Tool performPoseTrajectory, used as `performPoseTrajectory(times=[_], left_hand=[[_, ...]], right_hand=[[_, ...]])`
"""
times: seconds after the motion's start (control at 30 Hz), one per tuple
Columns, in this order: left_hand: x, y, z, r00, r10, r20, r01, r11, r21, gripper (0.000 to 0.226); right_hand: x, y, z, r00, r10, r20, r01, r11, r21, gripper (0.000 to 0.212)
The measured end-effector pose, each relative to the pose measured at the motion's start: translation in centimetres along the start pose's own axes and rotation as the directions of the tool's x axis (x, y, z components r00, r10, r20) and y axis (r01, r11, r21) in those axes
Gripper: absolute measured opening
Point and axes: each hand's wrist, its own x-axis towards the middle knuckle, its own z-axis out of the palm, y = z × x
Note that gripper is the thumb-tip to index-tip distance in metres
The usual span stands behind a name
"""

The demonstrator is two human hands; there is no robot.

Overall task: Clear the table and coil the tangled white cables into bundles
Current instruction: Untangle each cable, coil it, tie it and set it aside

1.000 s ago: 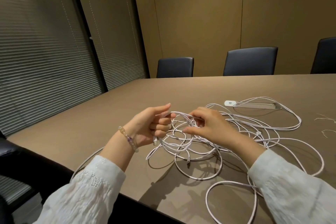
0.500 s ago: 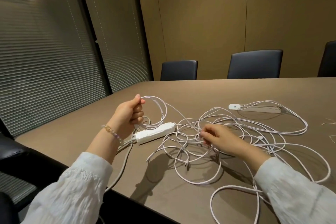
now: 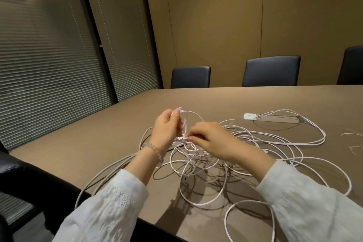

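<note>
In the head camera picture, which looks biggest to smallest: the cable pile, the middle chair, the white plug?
1. Cable pile
2. Middle chair, though it sits farther away
3. White plug

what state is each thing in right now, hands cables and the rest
left hand: raised, gripping a cable loop
right hand: pinching a strand beside the left
white cables: still tangled, sprawled over the table
white plug: lying flat on the table
chairs: pushed in, unoccupied
</note>
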Motion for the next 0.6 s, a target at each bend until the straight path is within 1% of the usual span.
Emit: performPoseTrajectory(times=[0.07,0.1,0.17,0.2,0.23,0.27,0.37,0.4,0.43,0.47,0.53,0.57,0.6], left_hand=[[-0.6,0.1,0.9,0.996,0.002,0.091,-0.008,0.998,0.063,0.029],[-0.8,0.1,1.3,0.990,-0.016,0.139,0.002,0.995,0.099,0.028],[-0.7,0.2,1.9,0.978,-0.064,0.197,0.029,0.983,0.179,0.029],[-0.5,0.3,2.0,0.974,-0.093,0.205,0.051,0.978,0.201,0.030],[-0.2,0.4,2.0,0.970,-0.123,0.207,0.082,0.977,0.197,0.031],[0.0,0.5,2.1,0.965,-0.155,0.212,0.119,0.978,0.173,0.032],[0.6,0.9,1.8,0.945,-0.227,0.235,0.212,0.973,0.089,0.033],[0.7,1.0,1.6,0.939,-0.246,0.241,0.237,0.969,0.066,0.033],[0.9,1.1,1.5,0.933,-0.262,0.247,0.259,0.965,0.045,0.033],[1.0,1.1,1.4,0.929,-0.272,0.252,0.274,0.961,0.031,0.032],[1.2,1.1,1.4,0.926,-0.280,0.252,0.287,0.958,0.008,0.031],[1.4,1.1,1.4,0.926,-0.281,0.253,0.292,0.956,-0.008,0.030],[1.5,1.2,1.3,0.926,-0.281,0.253,0.297,0.955,-0.025,0.030]], right_hand=[[0.5,0.4,-0.3,0.993,0.089,-0.075,-0.075,0.983,0.165,0.005],[0.5,0.7,-0.5,0.983,0.156,-0.099,-0.123,0.952,0.282,0.008],[0.3,1.5,-0.9,0.959,0.271,-0.087,-0.194,0.848,0.493,0.023],[0.1,2.0,-1.1,0.951,0.305,-0.061,-0.220,0.799,0.559,0.027],[-0.2,2.3,-1.4,0.946,0.323,-0.033,-0.242,0.770,0.591,0.026],[-0.6,2.7,-1.7,0.942,0.336,-0.011,-0.265,0.762,0.591,0.022],[-1.9,4.1,-2.2,0.937,0.348,-0.027,-0.288,0.814,0.505,0.012],[-2.4,4.7,-2.3,0.939,0.343,-0.020,-0.297,0.839,0.456,0.013],[-3.0,5.3,-2.2,0.942,0.335,0.021,-0.316,0.866,0.388,0.015],[-3.6,5.8,-2.0,0.943,0.322,0.087,-0.333,0.899,0.284,0.019],[-4.5,7.0,-1.0,0.932,0.305,0.195,-0.314,0.949,0.018,0.029],[-4.9,7.5,-0.5,0.925,0.314,0.215,-0.304,0.949,-0.078,0.033],[-5.1,7.9,0.1,0.919,0.331,0.217,-0.308,0.942,-0.132,0.035]])
